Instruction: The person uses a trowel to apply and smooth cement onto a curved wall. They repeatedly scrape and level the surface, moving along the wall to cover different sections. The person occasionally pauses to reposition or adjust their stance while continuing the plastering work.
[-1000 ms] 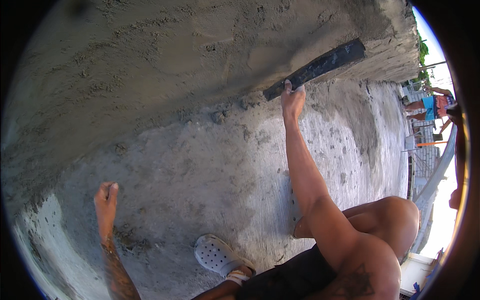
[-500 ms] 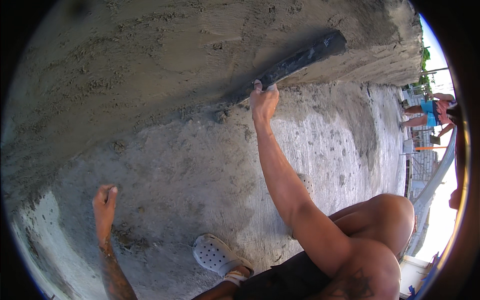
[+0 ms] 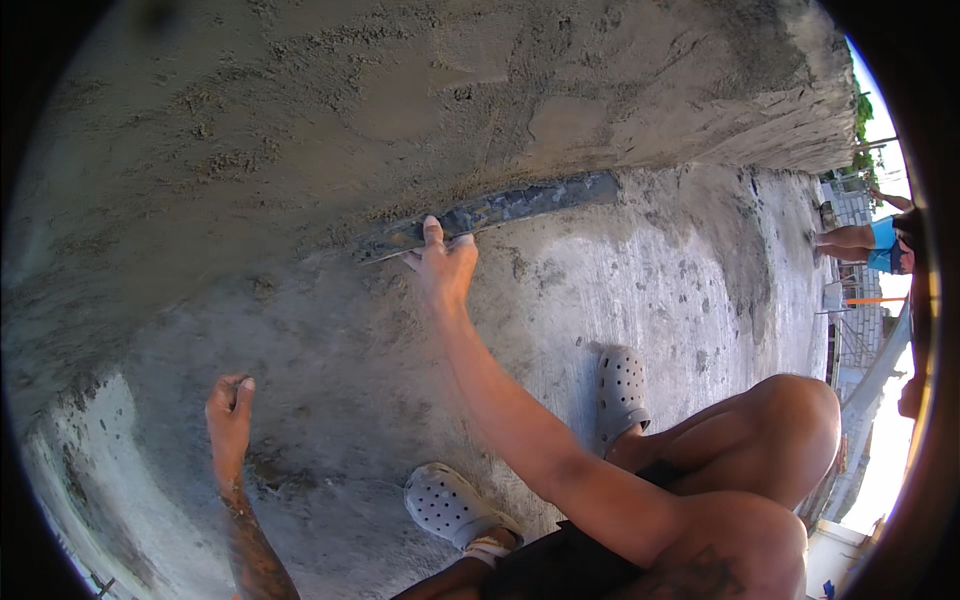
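My right hand (image 3: 445, 268) grips a long, flat, mortar-smeared straightedge (image 3: 530, 203) near its left end, thumb on its upper face and fingers below. The straightedge lies along the foot of a wall coated in wet mortar (image 3: 380, 100), where it meets the grey concrete floor (image 3: 350, 350). Over the floor at lower left is my left hand (image 3: 230, 420), fingers curled in and thumb up beside them. Nothing shows in it, and it is apart from the straightedge.
My feet in pale perforated clogs (image 3: 445, 503) (image 3: 622, 385) stand on the floor, knees bent at right. Mortar crumbs lie along the wall's foot. At the far right are another person in blue shorts (image 3: 883, 240), a pale bucket (image 3: 833, 295) and a block wall (image 3: 855, 335).
My right hand has drawn the straightedge left and down the wall to its foot. The left hand has shifted slightly in the picture, still curled. The second clog now shows more fully.
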{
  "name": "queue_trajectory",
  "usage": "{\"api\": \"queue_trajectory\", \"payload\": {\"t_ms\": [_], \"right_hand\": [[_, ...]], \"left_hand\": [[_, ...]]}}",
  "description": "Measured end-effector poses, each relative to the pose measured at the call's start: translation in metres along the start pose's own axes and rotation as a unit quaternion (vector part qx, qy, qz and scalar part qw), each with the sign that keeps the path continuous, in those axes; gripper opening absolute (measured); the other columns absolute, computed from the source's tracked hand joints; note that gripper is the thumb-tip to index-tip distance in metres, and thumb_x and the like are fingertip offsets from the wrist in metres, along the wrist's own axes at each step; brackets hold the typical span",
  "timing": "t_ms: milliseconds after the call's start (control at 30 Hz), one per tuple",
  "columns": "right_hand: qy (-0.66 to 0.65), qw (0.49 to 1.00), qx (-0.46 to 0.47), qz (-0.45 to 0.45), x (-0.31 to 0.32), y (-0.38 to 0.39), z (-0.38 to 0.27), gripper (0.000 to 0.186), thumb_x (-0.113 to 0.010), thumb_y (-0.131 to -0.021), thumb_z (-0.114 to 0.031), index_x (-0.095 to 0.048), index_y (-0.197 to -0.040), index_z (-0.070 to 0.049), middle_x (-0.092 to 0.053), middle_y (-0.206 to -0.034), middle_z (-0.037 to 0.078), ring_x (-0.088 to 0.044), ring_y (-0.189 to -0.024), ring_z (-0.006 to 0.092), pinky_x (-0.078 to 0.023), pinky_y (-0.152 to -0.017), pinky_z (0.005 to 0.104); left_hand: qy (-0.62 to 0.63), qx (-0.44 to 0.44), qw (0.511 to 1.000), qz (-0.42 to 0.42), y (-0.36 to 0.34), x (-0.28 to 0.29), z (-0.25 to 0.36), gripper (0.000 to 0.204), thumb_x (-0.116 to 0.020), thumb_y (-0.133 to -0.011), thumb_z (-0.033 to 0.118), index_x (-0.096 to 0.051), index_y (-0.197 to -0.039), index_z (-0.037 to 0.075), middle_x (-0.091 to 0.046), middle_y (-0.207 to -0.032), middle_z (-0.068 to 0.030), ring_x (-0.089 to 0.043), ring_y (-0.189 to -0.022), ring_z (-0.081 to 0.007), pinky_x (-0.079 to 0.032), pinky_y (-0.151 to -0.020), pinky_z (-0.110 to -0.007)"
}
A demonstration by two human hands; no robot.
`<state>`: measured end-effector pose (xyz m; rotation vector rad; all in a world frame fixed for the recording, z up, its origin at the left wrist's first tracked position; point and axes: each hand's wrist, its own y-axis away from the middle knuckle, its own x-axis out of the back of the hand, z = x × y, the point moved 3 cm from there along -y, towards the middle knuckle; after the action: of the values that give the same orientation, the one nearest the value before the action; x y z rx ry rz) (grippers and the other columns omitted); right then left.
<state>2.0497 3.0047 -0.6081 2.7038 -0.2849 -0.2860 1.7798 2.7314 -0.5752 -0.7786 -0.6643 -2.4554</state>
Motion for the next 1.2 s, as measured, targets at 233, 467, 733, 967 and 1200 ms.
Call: {"api": "queue_trajectory", "payload": {"t_ms": [233, 467, 733, 967, 1200], "right_hand": [[-0.071, 0.992, -0.096, 0.047, 0.022, -0.068, 0.02, 0.031, -0.049, -0.106, -0.014, -0.048, -0.118, 0.014, -0.063, -0.113, 0.027, -0.073, -0.093, 0.0368, -0.066, -0.078, 0.0497], [-0.113, 0.986, -0.116, 0.039, 0.015, -0.094, 0.027, 0.031, -0.05, -0.104, -0.011, -0.045, -0.12, 0.015, -0.058, -0.12, 0.027, -0.069, -0.099, 0.0384, -0.066, -0.075, 0.0551], [-0.121, 0.988, -0.069, 0.062, -0.004, -0.073, 0.019, 0.03, -0.054, -0.102, -0.01, -0.049, -0.125, 0.008, -0.061, -0.116, 0.023, -0.069, -0.095, 0.0341, -0.067, -0.071, 0.051], [-0.124, 0.992, -0.033, 0.002, -0.023, -0.04, -0.013, 0.029, -0.051, -0.105, -0.014, -0.051, -0.12, 0.011, -0.06, -0.107, 0.015, -0.069, -0.093, 0.0272, -0.067, -0.078, 0.0471], [-0.159, 0.986, 0.016, -0.049, -0.051, -0.008, -0.052, 0.027, -0.051, -0.105, -0.013, -0.052, -0.112, 0.012, -0.061, -0.101, 0.016, -0.071, -0.084, 0.0261, -0.067, -0.078, 0.0457]], "left_hand": [[-0.028, 0.016, 0.999, -0.004, 0.0, 0.002, 0.005, 0.034, -0.068, -0.098, 0.031, -0.067, -0.107, -0.002, -0.043, -0.066, 0.0041, -0.037, -0.061, -0.0076, -0.035, -0.056, -0.027], [-0.071, -0.009, 0.997, -0.024, -0.002, -0.01, 0.018, 0.034, -0.07, -0.097, 0.03, -0.068, -0.106, -0.002, -0.039, -0.065, 0.0038, -0.035, -0.061, -0.0084, -0.033, -0.056, -0.029], [-0.066, 0.01, 0.997, -0.036, 0.001, -0.008, 0.037, 0.033, -0.07, -0.097, 0.03, -0.067, -0.11, -0.001, -0.038, -0.064, 0.0047, -0.033, -0.06, -0.0084, -0.031, -0.054, -0.03], [-0.059, -0.007, 0.998, -0.025, 0.01, -0.008, 0.023, 0.034, -0.07, -0.097, 0.031, -0.066, -0.11, -0.001, -0.039, -0.065, 0.0062, -0.033, -0.059, -0.0072, -0.03, -0.054, -0.028], [-0.025, -0.033, 0.999, -0.029, 0.013, -0.002, 0.02, 0.028, -0.069, -0.098, 0.026, -0.066, -0.106, 0.0, -0.037, -0.064, 0.0062, -0.031, -0.058, -0.0065, -0.027, -0.053, -0.028]]}}
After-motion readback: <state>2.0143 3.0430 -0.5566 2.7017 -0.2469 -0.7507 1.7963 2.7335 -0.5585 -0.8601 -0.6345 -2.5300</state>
